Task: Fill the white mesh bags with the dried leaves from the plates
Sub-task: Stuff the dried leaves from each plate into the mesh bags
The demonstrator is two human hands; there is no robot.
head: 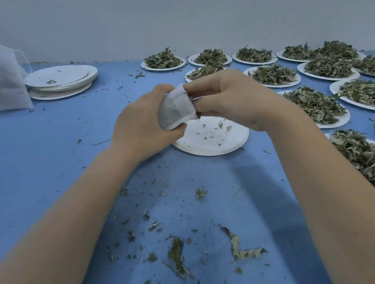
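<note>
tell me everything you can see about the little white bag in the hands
The white mesh bag is a small pouch of thin, slightly see-through fabric with a stitched seam. It looks plump and shadowed inside, though its contents are hidden. The left hand grips it from below and behind; the right hand pinches its top edge. It is held above a nearly bare white paper plate.

A herb-packing workroom: leaf-heaped paper plates [273, 75] crowd a blue table [41, 161] by a bare wall [119, 27].
</note>
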